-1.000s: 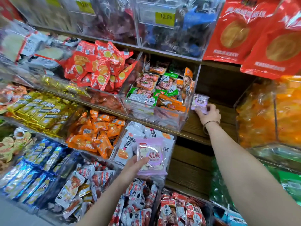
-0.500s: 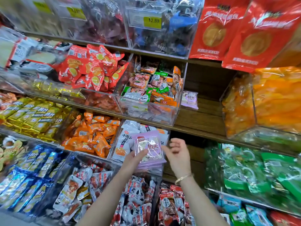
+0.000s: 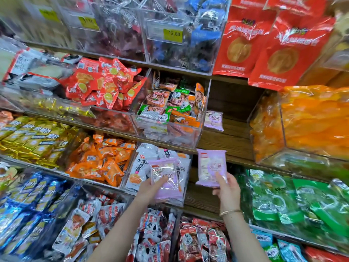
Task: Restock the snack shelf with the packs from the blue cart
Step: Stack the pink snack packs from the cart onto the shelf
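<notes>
My left hand (image 3: 151, 188) grips a small stack of pale purple snack packs (image 3: 166, 178) in front of the lower shelf. My right hand (image 3: 227, 190) holds one more purple pack (image 3: 210, 165) upright, thumb on its front, just below the wooden shelf (image 3: 232, 137). A third purple pack (image 3: 214, 120) stands on that bare wooden shelf, leaning beside a clear bin. The blue cart is out of view.
A clear bin of green and orange packs (image 3: 170, 110) sits left of the wooden gap. A clear box of orange snacks (image 3: 311, 121) stands right of it. Red hanging bags (image 3: 264, 40) overhang the gap. White packs (image 3: 143, 163), green packs (image 3: 294, 203) and other bins fill the lower shelves.
My right hand left a purple pack on the wooden shelf, came down to the stack in my left hand, and now holds one pack taken from it, raised to the right.
</notes>
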